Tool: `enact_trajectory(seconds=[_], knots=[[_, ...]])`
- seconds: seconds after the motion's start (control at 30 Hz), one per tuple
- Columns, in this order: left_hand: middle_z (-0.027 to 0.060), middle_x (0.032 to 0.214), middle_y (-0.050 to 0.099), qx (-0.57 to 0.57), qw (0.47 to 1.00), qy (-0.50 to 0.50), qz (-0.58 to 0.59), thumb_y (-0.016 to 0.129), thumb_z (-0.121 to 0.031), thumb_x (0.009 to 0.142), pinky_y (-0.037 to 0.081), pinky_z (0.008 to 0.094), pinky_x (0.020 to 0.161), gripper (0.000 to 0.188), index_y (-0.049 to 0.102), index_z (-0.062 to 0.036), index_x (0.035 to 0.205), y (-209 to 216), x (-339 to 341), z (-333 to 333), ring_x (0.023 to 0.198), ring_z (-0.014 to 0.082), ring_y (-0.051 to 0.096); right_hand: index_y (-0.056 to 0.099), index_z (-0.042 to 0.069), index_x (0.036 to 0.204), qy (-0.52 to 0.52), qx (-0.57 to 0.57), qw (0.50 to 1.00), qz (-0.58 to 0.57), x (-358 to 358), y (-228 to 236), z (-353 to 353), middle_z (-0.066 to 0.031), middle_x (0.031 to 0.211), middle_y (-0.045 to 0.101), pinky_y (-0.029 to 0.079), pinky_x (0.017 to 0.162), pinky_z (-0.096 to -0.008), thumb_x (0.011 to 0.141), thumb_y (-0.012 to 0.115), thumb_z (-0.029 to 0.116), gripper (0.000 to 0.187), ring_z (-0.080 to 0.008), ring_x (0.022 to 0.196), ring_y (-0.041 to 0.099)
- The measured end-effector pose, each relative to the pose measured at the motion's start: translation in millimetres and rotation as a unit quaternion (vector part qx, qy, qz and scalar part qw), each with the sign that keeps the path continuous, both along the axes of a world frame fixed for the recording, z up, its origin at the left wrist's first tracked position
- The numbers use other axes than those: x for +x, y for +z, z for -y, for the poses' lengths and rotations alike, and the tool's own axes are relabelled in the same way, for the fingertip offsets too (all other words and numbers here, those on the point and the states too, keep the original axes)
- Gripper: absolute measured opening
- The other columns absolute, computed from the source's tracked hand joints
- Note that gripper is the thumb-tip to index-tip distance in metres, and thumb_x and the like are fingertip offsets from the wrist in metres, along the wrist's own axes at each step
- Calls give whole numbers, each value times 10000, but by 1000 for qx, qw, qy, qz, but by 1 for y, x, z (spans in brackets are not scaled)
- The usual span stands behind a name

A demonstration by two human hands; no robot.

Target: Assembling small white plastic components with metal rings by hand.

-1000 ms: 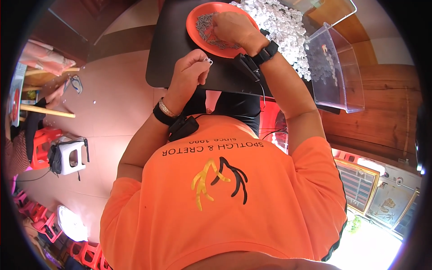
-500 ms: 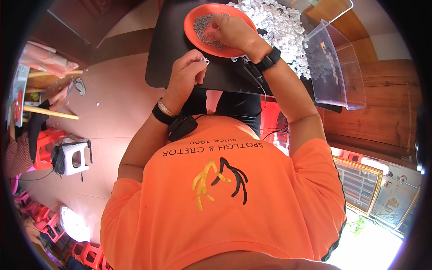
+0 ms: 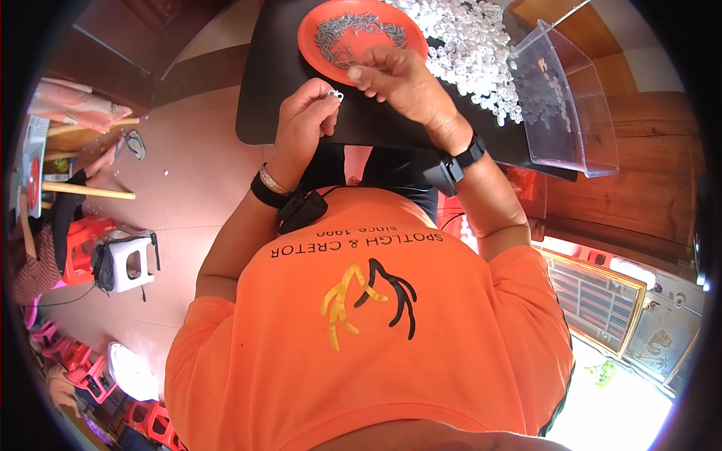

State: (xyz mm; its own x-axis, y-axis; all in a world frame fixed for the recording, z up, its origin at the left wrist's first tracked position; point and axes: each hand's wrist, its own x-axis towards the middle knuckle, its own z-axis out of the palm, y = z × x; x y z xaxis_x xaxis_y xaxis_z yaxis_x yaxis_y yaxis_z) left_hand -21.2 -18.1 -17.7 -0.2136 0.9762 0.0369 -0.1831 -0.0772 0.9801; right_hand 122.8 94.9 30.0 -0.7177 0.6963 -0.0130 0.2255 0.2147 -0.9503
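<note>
Between the thumb and forefinger of my left hand [image 3: 302,124] is a small white plastic clip [image 3: 336,95] with a rounded loop, held over the near edge of the black table [image 3: 262,105]. My right hand [image 3: 406,89] hovers at the near rim of an orange-red plate [image 3: 307,46], thumb and forefinger closed together. Whatever the right fingertips pinch is too small to make out. Thin grey nail-like pieces [image 3: 329,36] lie in a loose ring inside the plate. Right of it spreads a big heap of small white plastic pieces [image 3: 470,56].
A clear plastic bin [image 3: 575,139] lies tipped at the table's right side, white pieces near its mouth. At left, a white stool [image 3: 134,263] carries a black bag, and another person [image 3: 47,259] sits by red stools. A wooden panel [image 3: 639,165] stands at right.
My right hand has drawn back from inside the plate toward me, leaving the grey pieces uncovered. My left hand still pinches the white clip, shifted only slightly.
</note>
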Motion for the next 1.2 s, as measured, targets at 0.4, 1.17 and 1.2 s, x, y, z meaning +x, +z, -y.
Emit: enact_trajectory(seconds=[0.4, 1.17, 1.2], knots=[[-24, 618, 483, 8, 1000, -15, -2, 508, -152, 878, 312, 200, 494, 145, 537, -46, 783, -3, -1, -1, 533, 45, 417, 643, 10, 818, 7, 20, 1000, -14, -5, -15, 14, -19, 660, 584, 451, 600, -246, 868, 644, 224, 220, -87, 636, 548], [-29, 596, 451, 10, 999, -20, -36, 511, -106, 865, 316, 214, 473, 143, 517, -25, 747, -3, 0, -2, 522, 39, 394, 615, 14, 823, 16, 73, 997, 7, 1, -17, 20, 20, 674, 554, 402, 566, -221, 889, 624, 187, 186, -53, 632, 486], [-29, 592, 448, 8, 999, -20, -39, 511, -104, 863, 313, 214, 472, 146, 512, -23, 742, -3, 1, -2, 520, 38, 389, 614, 11, 815, 13, 92, 996, 2, 1, -15, 23, 21, 661, 549, 392, 555, -223, 888, 619, 170, 175, -50, 620, 473]])
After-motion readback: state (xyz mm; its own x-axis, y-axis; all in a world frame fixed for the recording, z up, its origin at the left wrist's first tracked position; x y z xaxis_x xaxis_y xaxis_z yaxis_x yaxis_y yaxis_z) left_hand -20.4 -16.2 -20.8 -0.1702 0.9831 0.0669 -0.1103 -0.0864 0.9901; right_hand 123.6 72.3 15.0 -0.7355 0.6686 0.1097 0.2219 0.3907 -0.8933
